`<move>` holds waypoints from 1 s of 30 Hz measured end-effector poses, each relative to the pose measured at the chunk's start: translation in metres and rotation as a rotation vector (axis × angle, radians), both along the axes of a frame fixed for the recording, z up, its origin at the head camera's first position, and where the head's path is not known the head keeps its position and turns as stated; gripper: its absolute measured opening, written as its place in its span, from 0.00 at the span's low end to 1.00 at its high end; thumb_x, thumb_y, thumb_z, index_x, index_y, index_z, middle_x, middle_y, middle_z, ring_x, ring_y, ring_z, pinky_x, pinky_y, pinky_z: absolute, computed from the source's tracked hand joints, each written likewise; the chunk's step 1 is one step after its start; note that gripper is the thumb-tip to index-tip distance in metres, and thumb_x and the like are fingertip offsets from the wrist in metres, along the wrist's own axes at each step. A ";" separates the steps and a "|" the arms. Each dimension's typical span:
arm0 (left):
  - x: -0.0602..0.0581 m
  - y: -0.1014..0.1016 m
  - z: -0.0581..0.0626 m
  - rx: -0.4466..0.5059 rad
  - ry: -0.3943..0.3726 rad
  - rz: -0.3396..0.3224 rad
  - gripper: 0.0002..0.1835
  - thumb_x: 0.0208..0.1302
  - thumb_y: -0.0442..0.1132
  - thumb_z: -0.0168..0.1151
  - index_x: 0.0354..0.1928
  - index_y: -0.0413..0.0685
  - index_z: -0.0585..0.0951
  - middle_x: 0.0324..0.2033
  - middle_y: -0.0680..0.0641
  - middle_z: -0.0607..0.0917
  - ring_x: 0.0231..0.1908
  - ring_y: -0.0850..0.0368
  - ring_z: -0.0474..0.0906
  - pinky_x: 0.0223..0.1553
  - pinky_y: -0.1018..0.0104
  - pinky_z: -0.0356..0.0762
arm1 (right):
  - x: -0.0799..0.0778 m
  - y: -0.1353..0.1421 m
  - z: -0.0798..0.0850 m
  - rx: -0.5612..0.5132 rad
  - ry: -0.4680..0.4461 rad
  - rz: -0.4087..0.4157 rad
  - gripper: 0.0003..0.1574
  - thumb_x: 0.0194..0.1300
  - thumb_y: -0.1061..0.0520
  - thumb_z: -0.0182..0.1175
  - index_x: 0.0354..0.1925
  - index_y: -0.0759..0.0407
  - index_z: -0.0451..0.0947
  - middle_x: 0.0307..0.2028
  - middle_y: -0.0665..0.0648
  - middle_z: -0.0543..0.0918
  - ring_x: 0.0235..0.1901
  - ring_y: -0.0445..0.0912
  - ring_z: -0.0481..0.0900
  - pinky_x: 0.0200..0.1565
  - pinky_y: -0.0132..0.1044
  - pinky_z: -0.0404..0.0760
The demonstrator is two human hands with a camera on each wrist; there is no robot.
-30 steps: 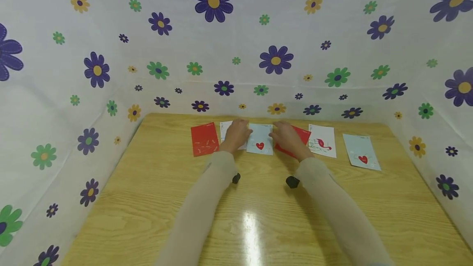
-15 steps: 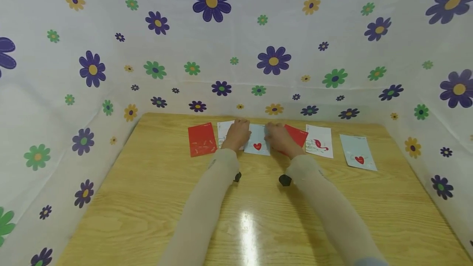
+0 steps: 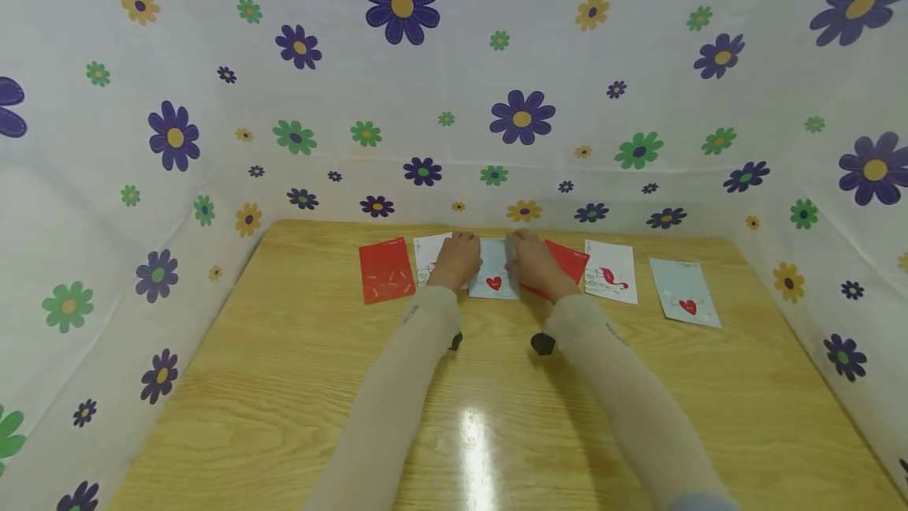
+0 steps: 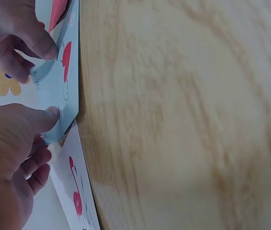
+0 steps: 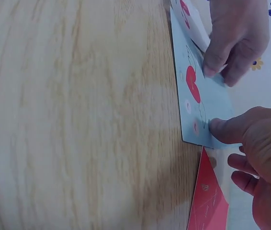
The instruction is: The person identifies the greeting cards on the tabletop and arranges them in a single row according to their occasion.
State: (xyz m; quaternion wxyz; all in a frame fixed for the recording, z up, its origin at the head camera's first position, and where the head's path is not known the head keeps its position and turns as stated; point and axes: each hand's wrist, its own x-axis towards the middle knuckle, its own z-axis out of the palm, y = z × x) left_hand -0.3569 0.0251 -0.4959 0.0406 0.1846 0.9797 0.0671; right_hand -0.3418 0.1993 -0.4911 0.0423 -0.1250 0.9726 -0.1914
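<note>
A light blue card with a red heart (image 3: 492, 261) lies near the table's back edge, between both hands. My left hand (image 3: 457, 259) pinches its left edge with the thumb on top; in the left wrist view that edge of the card bends up. The opposite edge is pinched by my right hand (image 3: 537, 262), whose thumb (image 5: 224, 130) presses the printed face. Partly hidden under my left hand is a white card with a flamingo (image 3: 428, 249). A red card (image 3: 569, 261), turned at a slant, lies partly beneath my right hand.
Farther left on the wooden table (image 3: 298, 385) is another red card (image 3: 387, 274). To the right lie a second white flamingo card (image 3: 612, 270) and a second blue heart card (image 3: 686, 290). A flower-printed white curtain (image 3: 426, 85) rises behind and at both sides.
My right hand has moved left from the slanted red card onto the blue card's right edge. My left hand has shifted slightly right. The head view has turned a little.
</note>
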 end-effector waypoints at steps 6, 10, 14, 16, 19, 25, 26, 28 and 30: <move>-0.003 0.001 -0.004 0.072 0.045 0.008 0.30 0.74 0.41 0.64 0.72 0.39 0.69 0.68 0.39 0.69 0.68 0.45 0.64 0.69 0.54 0.67 | 0.003 -0.003 -0.002 -0.054 0.029 -0.051 0.40 0.69 0.63 0.67 0.73 0.70 0.63 0.68 0.68 0.67 0.67 0.61 0.67 0.71 0.54 0.65; -0.005 0.001 -0.006 0.178 0.045 0.015 0.27 0.73 0.34 0.64 0.70 0.40 0.69 0.63 0.38 0.70 0.62 0.45 0.70 0.64 0.55 0.72 | 0.006 -0.004 -0.002 -0.075 0.035 -0.074 0.37 0.68 0.63 0.68 0.70 0.69 0.67 0.65 0.67 0.69 0.65 0.60 0.69 0.70 0.53 0.66; -0.004 0.000 -0.004 0.290 0.076 0.026 0.22 0.72 0.28 0.62 0.65 0.41 0.74 0.58 0.40 0.74 0.57 0.47 0.76 0.61 0.59 0.75 | 0.007 -0.006 -0.001 -0.093 0.049 -0.088 0.35 0.68 0.63 0.69 0.68 0.69 0.68 0.64 0.67 0.70 0.63 0.59 0.70 0.70 0.53 0.68; -0.003 0.000 -0.002 0.354 0.097 0.027 0.20 0.71 0.26 0.62 0.63 0.41 0.76 0.57 0.41 0.75 0.56 0.47 0.78 0.61 0.60 0.76 | 0.008 -0.006 -0.001 -0.100 0.057 -0.101 0.35 0.68 0.63 0.69 0.68 0.68 0.68 0.63 0.66 0.71 0.61 0.58 0.70 0.69 0.52 0.69; -0.002 -0.001 0.002 0.432 0.125 0.030 0.16 0.71 0.25 0.61 0.59 0.41 0.79 0.54 0.42 0.78 0.56 0.48 0.79 0.60 0.59 0.76 | 0.010 -0.007 -0.002 -0.123 0.066 -0.125 0.35 0.68 0.63 0.69 0.68 0.67 0.68 0.62 0.65 0.71 0.61 0.57 0.71 0.68 0.52 0.70; 0.003 -0.008 0.009 0.545 0.098 0.051 0.13 0.77 0.30 0.57 0.58 0.42 0.81 0.53 0.43 0.81 0.55 0.50 0.80 0.59 0.61 0.77 | 0.017 -0.003 -0.001 -0.265 0.125 -0.145 0.22 0.74 0.63 0.61 0.63 0.69 0.72 0.58 0.66 0.77 0.56 0.58 0.76 0.63 0.53 0.75; 0.004 -0.009 0.011 0.583 0.084 0.056 0.13 0.76 0.31 0.57 0.58 0.41 0.81 0.52 0.43 0.81 0.54 0.50 0.80 0.58 0.60 0.78 | 0.018 -0.002 0.000 -0.302 0.142 -0.151 0.20 0.75 0.63 0.59 0.61 0.70 0.74 0.56 0.66 0.78 0.54 0.58 0.77 0.61 0.53 0.77; 0.005 -0.013 0.014 0.662 0.064 0.064 0.13 0.76 0.31 0.58 0.58 0.41 0.82 0.50 0.43 0.83 0.52 0.51 0.80 0.56 0.61 0.78 | 0.018 0.002 0.004 -0.400 0.163 -0.157 0.15 0.76 0.63 0.57 0.57 0.70 0.77 0.52 0.67 0.81 0.48 0.58 0.79 0.55 0.51 0.80; 0.006 -0.016 0.018 0.745 0.045 0.072 0.12 0.75 0.30 0.59 0.56 0.40 0.83 0.48 0.43 0.84 0.49 0.52 0.79 0.53 0.61 0.79 | 0.020 0.005 0.009 -0.498 0.165 -0.168 0.14 0.77 0.61 0.58 0.53 0.70 0.80 0.47 0.66 0.83 0.43 0.56 0.78 0.49 0.47 0.80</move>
